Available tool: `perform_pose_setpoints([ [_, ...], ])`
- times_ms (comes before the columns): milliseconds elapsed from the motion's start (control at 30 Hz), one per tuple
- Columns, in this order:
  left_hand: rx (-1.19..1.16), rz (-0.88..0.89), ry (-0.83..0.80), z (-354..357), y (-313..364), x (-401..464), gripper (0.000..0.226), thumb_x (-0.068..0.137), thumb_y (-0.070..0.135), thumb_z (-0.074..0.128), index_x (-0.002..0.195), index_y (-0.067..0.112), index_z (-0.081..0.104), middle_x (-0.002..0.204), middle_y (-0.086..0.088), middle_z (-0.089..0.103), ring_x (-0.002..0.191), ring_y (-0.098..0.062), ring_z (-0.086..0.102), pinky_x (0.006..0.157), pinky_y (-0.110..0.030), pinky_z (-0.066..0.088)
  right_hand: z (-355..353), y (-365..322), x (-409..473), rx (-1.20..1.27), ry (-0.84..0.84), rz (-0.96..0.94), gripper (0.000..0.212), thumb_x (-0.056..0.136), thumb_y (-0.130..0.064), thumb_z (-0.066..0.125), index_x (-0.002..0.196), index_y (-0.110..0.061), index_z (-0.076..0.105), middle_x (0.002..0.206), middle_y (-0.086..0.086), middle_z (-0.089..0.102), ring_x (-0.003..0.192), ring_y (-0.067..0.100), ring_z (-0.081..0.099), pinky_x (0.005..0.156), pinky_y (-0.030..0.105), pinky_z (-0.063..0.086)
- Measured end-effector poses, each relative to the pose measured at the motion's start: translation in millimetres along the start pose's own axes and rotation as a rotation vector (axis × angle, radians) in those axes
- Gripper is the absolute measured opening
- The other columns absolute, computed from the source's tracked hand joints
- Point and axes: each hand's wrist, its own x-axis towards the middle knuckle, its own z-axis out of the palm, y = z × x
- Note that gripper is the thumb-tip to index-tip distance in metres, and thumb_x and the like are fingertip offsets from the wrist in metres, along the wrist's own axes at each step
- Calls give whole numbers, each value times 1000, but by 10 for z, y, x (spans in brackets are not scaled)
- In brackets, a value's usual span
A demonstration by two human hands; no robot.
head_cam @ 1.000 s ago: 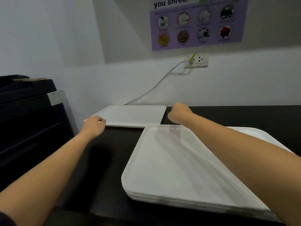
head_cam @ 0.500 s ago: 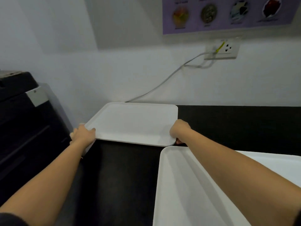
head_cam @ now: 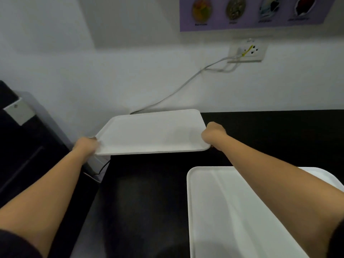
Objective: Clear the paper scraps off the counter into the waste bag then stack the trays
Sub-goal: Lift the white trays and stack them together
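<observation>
We now grip far tray (head_cam: 150, 131) at both short edges, left hand (head_cam: 86, 146) and right hand (head_cam: 214, 135) closed on rim; tray lifted off tabletop (head_cam: 270, 138) since half-second ago. Next: onto tray stack (head_cam: 223, 211) near right.

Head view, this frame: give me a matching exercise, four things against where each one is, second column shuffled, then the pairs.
Things:
1. far tray
2. near tray
3. socket
4. poster

Places:
A. on the wall, a grey cable running from it
B. at the top edge of the view, above the socket
C. gripped at both ends, left hand and right hand
D. on the black counter at lower right, under the right forearm

Pairs: 1-C, 2-D, 3-A, 4-B
</observation>
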Motion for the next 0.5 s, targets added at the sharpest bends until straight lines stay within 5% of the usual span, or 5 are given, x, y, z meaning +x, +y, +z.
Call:
perform_pose_setpoints([
  [133, -168, 73, -1, -12, -24, -112, 39, 97, 16, 44, 106, -19, 58, 112, -36, 58, 106, -45, 55, 92, -43, 46, -125, 252, -180, 16, 67, 16, 24, 91, -4, 42, 114, 2, 47, 78, 8, 46, 69, 19, 49, 62, 29, 42],
  [267, -163, 248, 6, -13, 88, -637, 32, 98, 13, 39, 81, -7, 58, 82, -20, 54, 77, -26, 49, 68, -33, 34, -274, 681, -441, 75, 191, -4, 14, 92, -8, 46, 105, -2, 49, 88, 10, 53, 72, 21, 51, 53, 28, 40],
  [500, -210, 437, -64, 238, 65, -1820, 18, 96, 12, 42, 86, 6, 56, 78, -9, 57, 70, -25, 53, 60, -33, 37, -583, 1678, -1222, 77, 302, 58, 9, 95, -13, 46, 101, -7, 47, 83, 7, 53, 72, 25, 54, 61, 34, 46],
])
